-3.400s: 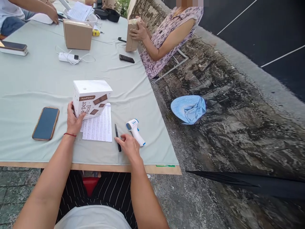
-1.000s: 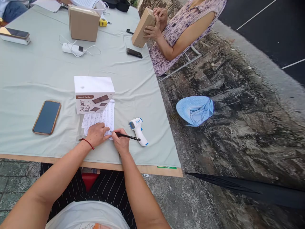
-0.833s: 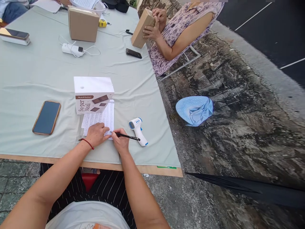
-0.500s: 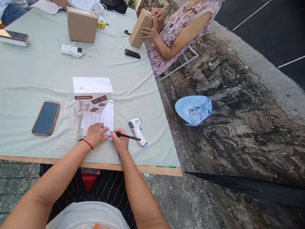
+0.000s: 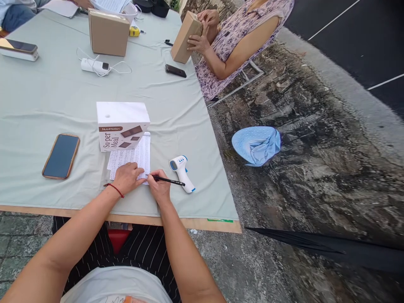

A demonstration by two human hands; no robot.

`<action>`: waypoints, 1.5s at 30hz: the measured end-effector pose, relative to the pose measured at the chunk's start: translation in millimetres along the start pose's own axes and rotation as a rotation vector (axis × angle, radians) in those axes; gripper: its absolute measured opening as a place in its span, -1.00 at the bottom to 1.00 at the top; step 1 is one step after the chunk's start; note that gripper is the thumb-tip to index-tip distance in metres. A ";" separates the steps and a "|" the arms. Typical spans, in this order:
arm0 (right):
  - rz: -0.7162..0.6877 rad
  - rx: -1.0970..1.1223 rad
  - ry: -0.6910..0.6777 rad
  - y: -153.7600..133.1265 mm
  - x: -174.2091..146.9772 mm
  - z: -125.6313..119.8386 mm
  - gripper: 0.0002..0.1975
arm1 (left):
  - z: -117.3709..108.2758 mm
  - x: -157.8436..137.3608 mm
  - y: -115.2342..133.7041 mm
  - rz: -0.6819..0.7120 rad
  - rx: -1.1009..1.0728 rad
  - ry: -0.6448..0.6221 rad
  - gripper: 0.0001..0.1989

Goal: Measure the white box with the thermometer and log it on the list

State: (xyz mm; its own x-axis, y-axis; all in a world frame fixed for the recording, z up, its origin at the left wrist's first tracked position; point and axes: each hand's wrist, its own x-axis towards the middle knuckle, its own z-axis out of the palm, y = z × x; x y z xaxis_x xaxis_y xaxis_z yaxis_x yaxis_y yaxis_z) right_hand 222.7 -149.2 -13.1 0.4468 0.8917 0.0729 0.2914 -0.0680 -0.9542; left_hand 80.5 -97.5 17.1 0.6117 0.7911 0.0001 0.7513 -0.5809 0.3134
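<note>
My right hand (image 5: 160, 186) is closed around a black pen (image 5: 168, 180), its tip down at the lower right edge of a sheet of paper (image 5: 143, 151) covered in small print. Flat on the same paper lies my left hand (image 5: 128, 175), fingers stretched out and a red string bracelet on the wrist. A white box (image 5: 123, 126) with brown print stands upright on the paper's far part and hides some of it. Just right of my right hand rests a white and blue infrared thermometer (image 5: 183, 174). To the left is a smartphone (image 5: 61, 155) in a brown case.
On the cloth-covered table (image 5: 63, 101) farther off are a cardboard box (image 5: 109, 33), a white device with a cord (image 5: 94, 66), a black phone (image 5: 175, 71) and a yellow tape measure (image 5: 134, 32). Across the right corner, a person holds another carton (image 5: 187, 38). A blue hat (image 5: 256, 145) lies beyond the table edge.
The pen's rear end has shifted very slightly in my right hand. My left hand keeps its place on the paper.
</note>
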 end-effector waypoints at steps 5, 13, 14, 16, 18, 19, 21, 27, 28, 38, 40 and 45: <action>0.009 0.005 -0.003 -0.4 0.2 -0.2 -0.88 | -1.2 0.0 0.5 -0.008 0.007 -0.007 -0.75; 0.003 -0.006 0.022 0.5 -0.2 0.3 -0.89 | -2.6 0.3 1.0 -0.012 -0.011 -0.013 -0.76; 0.002 -0.006 0.023 0.4 -0.4 0.3 -0.89 | -2.4 0.2 0.9 -0.013 -0.014 -0.011 -0.76; 0.001 -0.003 0.035 0.1 -0.6 0.3 -0.88 | -1.8 0.1 0.5 -0.011 -0.023 -0.005 -0.76; 0.003 -0.001 0.044 -0.3 -0.7 0.3 -0.88 | -1.1 0.1 0.1 -0.009 -0.031 0.006 -0.77; 0.003 -0.001 0.043 -0.5 -0.7 0.4 -0.88 | -0.8 0.1 -0.1 -0.008 -0.032 0.010 -0.78; 0.000 -0.004 0.037 -0.6 -0.7 0.5 -0.88 | -0.4 0.1 -0.2 -0.006 -0.032 0.015 -0.78; 0.001 -0.009 0.038 -0.8 -0.7 0.5 -0.90 | -1.2 0.2 -0.1 -0.005 -0.014 -0.001 -0.77; 0.000 -0.007 0.034 -0.7 -0.7 0.4 -0.90 | -1.1 0.2 -0.2 -0.006 -0.016 -0.001 -0.77; -0.010 -0.010 0.027 1.8 -0.3 0.5 -0.90 | 0.0 0.0 -0.8 -0.002 -0.019 0.008 -0.78; 0.004 -0.005 0.037 1.0 -0.5 0.2 -0.90 | -0.6 0.0 -0.5 0.000 -0.008 0.002 -0.77; 0.038 0.002 0.080 -2.0 -1.0 -0.3 -0.86 | -2.7 0.0 0.7 -0.005 0.013 -0.020 -0.76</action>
State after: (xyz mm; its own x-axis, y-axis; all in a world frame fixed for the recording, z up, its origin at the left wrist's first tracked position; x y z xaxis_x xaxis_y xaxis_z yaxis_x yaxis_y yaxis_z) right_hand 222.0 -150.1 -11.3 0.5239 0.8497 0.0591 0.2708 -0.1004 -0.9574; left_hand 80.3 -97.4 19.9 0.6125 0.7902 -0.0207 0.7576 -0.5794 0.3005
